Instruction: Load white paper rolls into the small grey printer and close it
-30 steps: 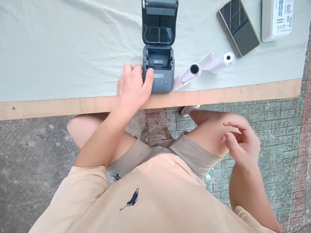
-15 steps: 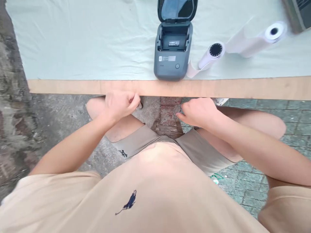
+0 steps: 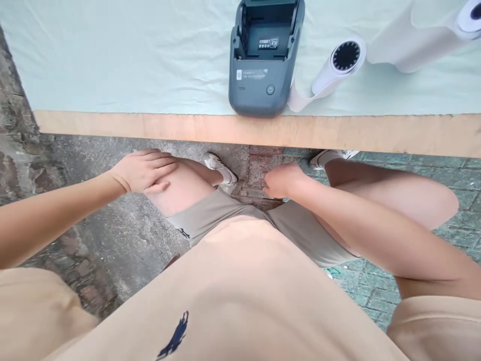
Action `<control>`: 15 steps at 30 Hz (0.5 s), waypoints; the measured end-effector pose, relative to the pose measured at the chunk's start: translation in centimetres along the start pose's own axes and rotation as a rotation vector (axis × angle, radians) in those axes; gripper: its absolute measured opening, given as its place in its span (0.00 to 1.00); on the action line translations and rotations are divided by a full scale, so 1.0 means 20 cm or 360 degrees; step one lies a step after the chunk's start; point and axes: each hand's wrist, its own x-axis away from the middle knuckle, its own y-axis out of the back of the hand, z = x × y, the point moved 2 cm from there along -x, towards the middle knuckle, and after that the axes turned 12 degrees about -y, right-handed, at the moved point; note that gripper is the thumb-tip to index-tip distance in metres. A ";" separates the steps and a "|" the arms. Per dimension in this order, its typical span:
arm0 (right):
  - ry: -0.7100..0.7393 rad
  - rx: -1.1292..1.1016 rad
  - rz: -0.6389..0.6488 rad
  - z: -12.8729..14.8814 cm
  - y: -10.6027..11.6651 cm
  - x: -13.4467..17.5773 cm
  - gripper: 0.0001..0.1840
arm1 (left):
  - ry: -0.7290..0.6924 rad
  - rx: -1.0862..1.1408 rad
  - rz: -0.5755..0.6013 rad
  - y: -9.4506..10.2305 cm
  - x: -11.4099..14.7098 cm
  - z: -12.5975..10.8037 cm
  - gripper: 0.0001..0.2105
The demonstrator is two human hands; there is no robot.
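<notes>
The step seems a pause: the left hand (image 3: 146,170) lies flat on the thigh (image 3: 191,183), apart from the curled right hand (image 3: 284,180), whose hold I cannot tell. The next move probably calls for lifting a hand to the dark printer (image 3: 259,93), which stands, compartment (image 3: 267,32) open, near the table's (image 3: 169,126) front edge.

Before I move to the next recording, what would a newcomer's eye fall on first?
The dark device with its open compartment, by the wooden table edge, probably stands out first. To its right is a white roll with a dark core, then another white roll cut off at the picture's right side. Below, the left hand lies over the left leg.
</notes>
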 end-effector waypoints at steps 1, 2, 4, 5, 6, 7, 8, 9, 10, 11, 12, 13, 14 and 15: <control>-0.0035 0.0019 0.0066 0.01 0.00 0.00 0.26 | -0.0003 0.0016 -0.0002 0.00 -0.01 0.04 0.28; -0.0057 0.0032 0.0131 0.02 0.00 0.01 0.26 | 0.0006 0.0019 -0.0012 0.00 -0.03 0.07 0.28; -0.0054 0.0040 0.0240 0.06 0.01 0.02 0.27 | 0.0031 0.0011 -0.0032 0.00 -0.05 0.11 0.29; -0.0040 0.0039 0.0281 0.08 0.02 0.02 0.27 | 0.0046 -0.0001 -0.0038 0.00 -0.05 0.12 0.29; -0.0022 0.0037 0.0311 0.10 0.03 0.02 0.27 | 0.0058 -0.0015 -0.0038 0.01 -0.06 0.13 0.29; -0.0003 0.0035 0.0333 0.12 0.04 0.02 0.27 | 0.0066 -0.0033 -0.0030 0.01 -0.06 0.13 0.30; 0.0019 0.0032 0.0350 0.14 0.05 0.03 0.27 | 0.0073 -0.0054 -0.0019 0.01 -0.05 0.14 0.31; 0.0042 0.0029 0.0364 0.16 0.07 0.03 0.27 | 0.0081 -0.0077 -0.0005 0.01 -0.05 0.15 0.32; 0.0063 0.0025 0.0375 0.17 0.08 0.03 0.28 | 0.0089 -0.0107 0.0012 0.01 -0.04 0.16 0.33; 0.0084 0.0017 0.0384 0.18 0.10 0.03 0.28 | 0.0099 -0.0140 0.0032 0.01 -0.03 0.17 0.34; 0.0105 0.0006 0.0391 0.19 0.11 0.04 0.28 | 0.0109 -0.0175 0.0055 0.01 -0.02 0.17 0.34; 0.0125 -0.0007 0.0396 0.20 0.12 0.04 0.28 | 0.0118 -0.0216 0.0078 0.01 0.00 0.18 0.34; 0.0145 -0.0019 0.0398 0.20 0.13 0.05 0.28 | 0.0129 -0.0248 0.0093 0.00 0.01 0.18 0.34; 0.0164 -0.0031 0.0399 0.21 0.14 0.05 0.28 | 0.0132 -0.0272 0.0102 0.00 0.03 0.17 0.33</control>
